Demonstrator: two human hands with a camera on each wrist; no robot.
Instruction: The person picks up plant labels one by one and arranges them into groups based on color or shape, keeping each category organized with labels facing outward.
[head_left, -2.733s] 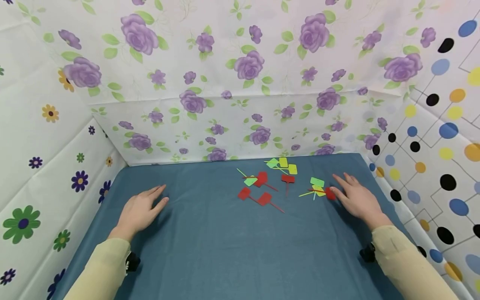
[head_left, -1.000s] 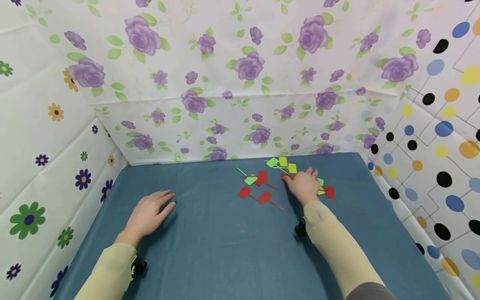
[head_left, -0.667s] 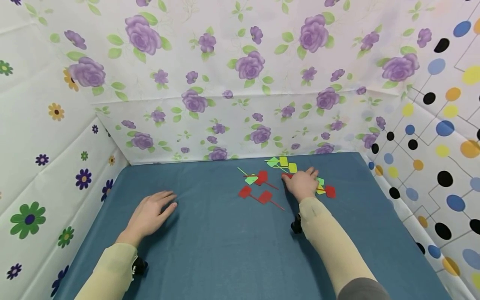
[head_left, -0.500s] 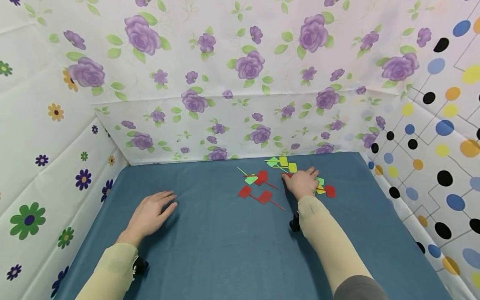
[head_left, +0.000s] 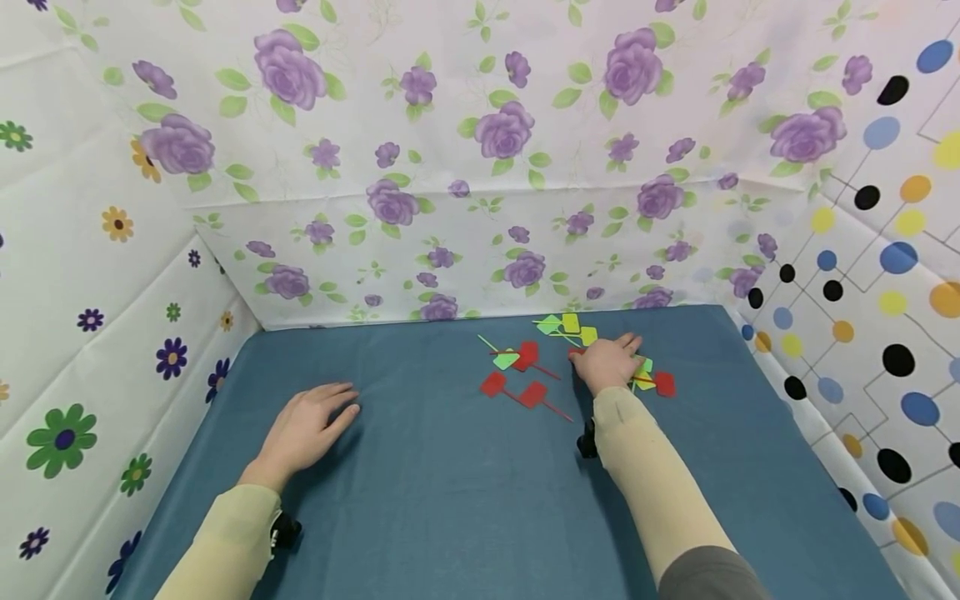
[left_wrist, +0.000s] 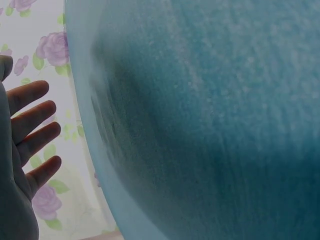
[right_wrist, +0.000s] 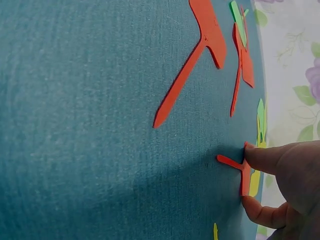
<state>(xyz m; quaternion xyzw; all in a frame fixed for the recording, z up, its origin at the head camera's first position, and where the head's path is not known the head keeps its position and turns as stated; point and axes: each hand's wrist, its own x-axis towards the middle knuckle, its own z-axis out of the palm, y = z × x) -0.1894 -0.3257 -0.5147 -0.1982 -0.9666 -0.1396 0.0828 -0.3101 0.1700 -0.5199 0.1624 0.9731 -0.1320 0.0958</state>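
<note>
The right hand [head_left: 606,365], right of centre, pinches one red tag [right_wrist: 244,175] between thumb and finger; that tag lies on the blue cloth [head_left: 450,492]. The left hand [head_left: 306,429], left of centre, is open, fingers extended above the cloth and holding nothing.

Just above the right hand are three tags: one green tag [head_left: 550,325] and two yellow tags [head_left: 570,323]. At its right edge are three more, partly covered: one green, one yellow, and a red one [head_left: 665,384]. To its left, a green tag [head_left: 506,360] overlaps a red patch [head_left: 528,355] with two stems; whether that patch is one tag or two, I cannot tell. Below it lie two lower red tags [head_left: 534,394], stems toward lower right.
</note>
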